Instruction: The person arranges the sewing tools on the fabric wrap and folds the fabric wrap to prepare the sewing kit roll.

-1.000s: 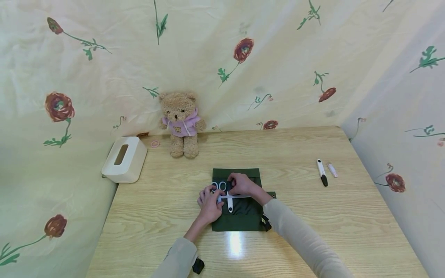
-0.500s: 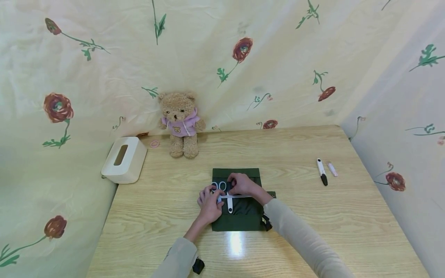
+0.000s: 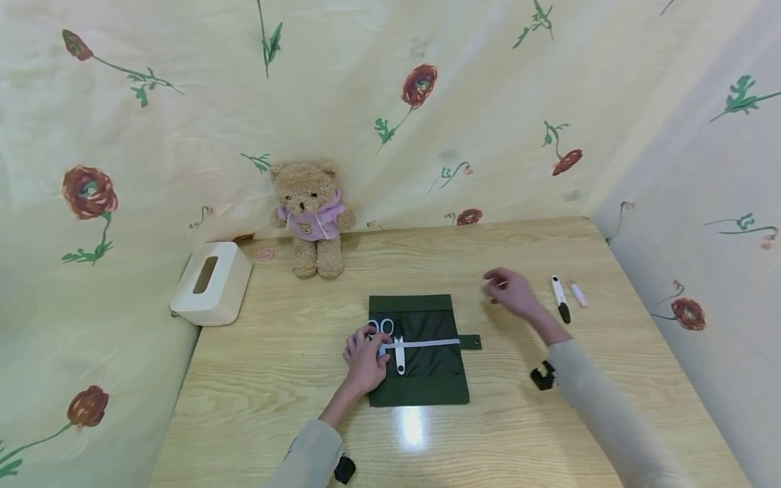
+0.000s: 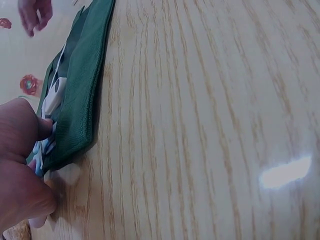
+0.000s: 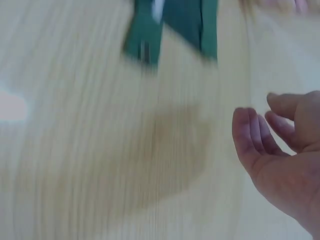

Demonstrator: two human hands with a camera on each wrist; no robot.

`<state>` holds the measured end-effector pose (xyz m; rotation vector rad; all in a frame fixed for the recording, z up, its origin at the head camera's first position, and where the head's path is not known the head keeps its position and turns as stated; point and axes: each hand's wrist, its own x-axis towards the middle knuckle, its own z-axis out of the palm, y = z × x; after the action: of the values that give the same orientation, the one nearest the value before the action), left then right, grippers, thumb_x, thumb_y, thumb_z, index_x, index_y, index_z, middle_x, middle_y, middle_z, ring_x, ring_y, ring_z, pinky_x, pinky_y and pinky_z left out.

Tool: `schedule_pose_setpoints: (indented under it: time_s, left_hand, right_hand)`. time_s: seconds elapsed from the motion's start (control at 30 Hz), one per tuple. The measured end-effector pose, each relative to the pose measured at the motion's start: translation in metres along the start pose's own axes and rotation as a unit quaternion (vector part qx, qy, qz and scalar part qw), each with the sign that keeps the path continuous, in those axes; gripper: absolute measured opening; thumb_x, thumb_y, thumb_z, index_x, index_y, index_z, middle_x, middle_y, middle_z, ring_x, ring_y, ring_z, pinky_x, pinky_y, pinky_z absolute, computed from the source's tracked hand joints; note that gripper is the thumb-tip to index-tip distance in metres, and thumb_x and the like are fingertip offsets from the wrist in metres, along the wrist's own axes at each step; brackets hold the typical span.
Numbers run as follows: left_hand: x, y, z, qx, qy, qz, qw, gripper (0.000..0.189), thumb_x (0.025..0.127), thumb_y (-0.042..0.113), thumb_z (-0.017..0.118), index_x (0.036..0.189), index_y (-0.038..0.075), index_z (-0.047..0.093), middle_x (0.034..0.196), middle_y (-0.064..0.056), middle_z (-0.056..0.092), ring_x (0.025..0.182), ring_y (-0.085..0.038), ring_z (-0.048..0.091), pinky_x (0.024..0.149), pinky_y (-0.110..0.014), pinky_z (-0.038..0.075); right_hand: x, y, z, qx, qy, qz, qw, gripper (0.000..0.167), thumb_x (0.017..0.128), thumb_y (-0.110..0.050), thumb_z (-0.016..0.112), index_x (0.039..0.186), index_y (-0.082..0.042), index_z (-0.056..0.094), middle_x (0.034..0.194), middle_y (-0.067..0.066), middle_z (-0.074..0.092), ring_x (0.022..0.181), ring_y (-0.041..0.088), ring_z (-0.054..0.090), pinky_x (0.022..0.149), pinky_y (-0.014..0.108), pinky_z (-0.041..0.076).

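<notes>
Currently, a green pouch (image 3: 421, 391) is spread flat on the bench (image 3: 274, 379), with a white-handled tool (image 3: 400, 362) held beneath its pale strap (image 3: 430, 343), beside scissors (image 3: 381, 328). The left grip (image 3: 365, 359) is rested on the pouch's left edge, over the scissors; whether they are pinched cannot be told. The right grip (image 3: 511, 291), released and with its fingers loosely curled, is raised beyond the pouch's far right corner. Well right of the pouch, a black-and-white tool (image 3: 560, 298) and a small tube (image 3: 577, 294) are laid; behind the pouch, a teddy bear (image 3: 313, 224) is propped.
</notes>
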<state>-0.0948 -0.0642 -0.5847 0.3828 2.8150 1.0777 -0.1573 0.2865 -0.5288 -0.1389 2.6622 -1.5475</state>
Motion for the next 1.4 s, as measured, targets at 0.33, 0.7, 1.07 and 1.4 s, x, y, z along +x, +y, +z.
schedule_pose_setpoints:
  time_s: [0.33, 0.7, 1.07, 1.4]
  left_hand:
    - [-0.001, 0.002, -0.001, -0.005, 0.005, 0.001, 1.0000, 0.024, 0.089, 0.001, 0.069, 0.105, 0.017, 0.063, 0.136, -0.016, 0.037, 0.123, -0.044, 0.027, 0.093, -0.063, 0.023]
    - [-0.002, -0.002, 0.002, -0.011, -0.003, -0.005, 0.9999, 0.025, 0.090, 0.002, 0.069, 0.107, 0.019, 0.063, 0.136, -0.013, 0.036, 0.123, -0.042, 0.026, 0.093, -0.060, 0.023]
    - [-0.002, 0.001, 0.000, -0.007, -0.004, -0.007, 0.9999, 0.025, 0.090, 0.001, 0.069, 0.107, 0.018, 0.063, 0.137, -0.014, 0.035, 0.123, -0.042, 0.026, 0.093, -0.061, 0.022]
    - [-0.002, 0.002, -0.002, -0.014, -0.008, -0.007, 0.9999, 0.024, 0.091, 0.001, 0.068, 0.106, 0.019, 0.062, 0.137, -0.015, 0.036, 0.123, -0.042, 0.026, 0.093, -0.060, 0.022]
  right_hand:
    - [-0.028, 0.041, -0.087, -0.106, 0.118, 0.072, 0.9847, 0.034, 0.095, 0.001, 0.058, 0.125, 0.016, 0.052, 0.102, 0.034, 0.058, 0.074, 0.034, 0.066, 0.056, 0.027, 0.053]
    - [-0.029, 0.057, -0.103, -0.195, 0.062, 0.122, 0.9712, 0.041, 0.094, -0.002, 0.059, 0.126, 0.019, 0.048, 0.105, 0.040, 0.057, 0.077, 0.041, 0.064, 0.062, 0.043, 0.051]
    - [-0.022, 0.076, -0.098, -0.211, 0.054, 0.147, 0.9648, 0.047, 0.088, -0.002, 0.060, 0.125, 0.022, 0.045, 0.107, 0.042, 0.059, 0.084, 0.044, 0.062, 0.066, 0.046, 0.051]
    - [-0.016, 0.079, -0.094, -0.232, 0.027, 0.179, 0.9556, 0.053, 0.086, -0.003, 0.059, 0.128, 0.023, 0.041, 0.119, 0.045, 0.050, 0.090, 0.045, 0.055, 0.073, 0.049, 0.048]
